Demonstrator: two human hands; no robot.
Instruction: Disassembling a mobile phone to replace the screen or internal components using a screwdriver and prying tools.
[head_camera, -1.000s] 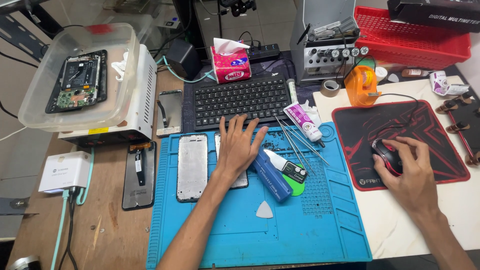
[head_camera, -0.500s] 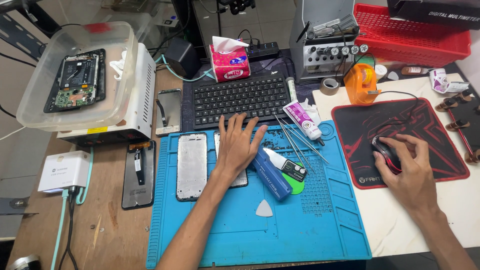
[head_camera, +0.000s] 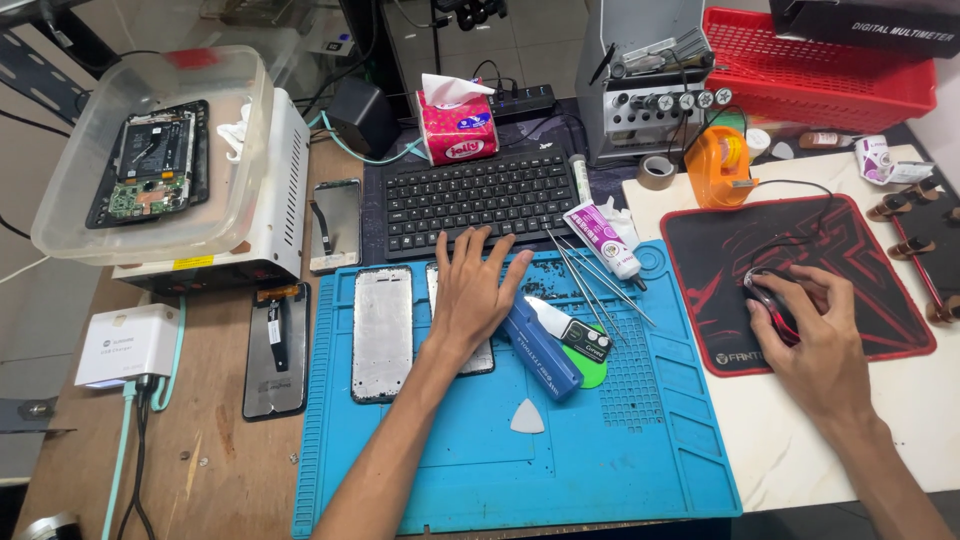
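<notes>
left hand flat, fingers spread wide, resting on silver phone frame atop blue silicone repair mat. right hand cupped over black computer mouse, gripping it.

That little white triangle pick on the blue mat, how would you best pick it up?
The pick lies flat on the mat, so come from straight above and pinch its two side edges near the rounded base, or press on one corner to tip it up first. Bare mat surrounds it, and the left hand is nearest.
</notes>
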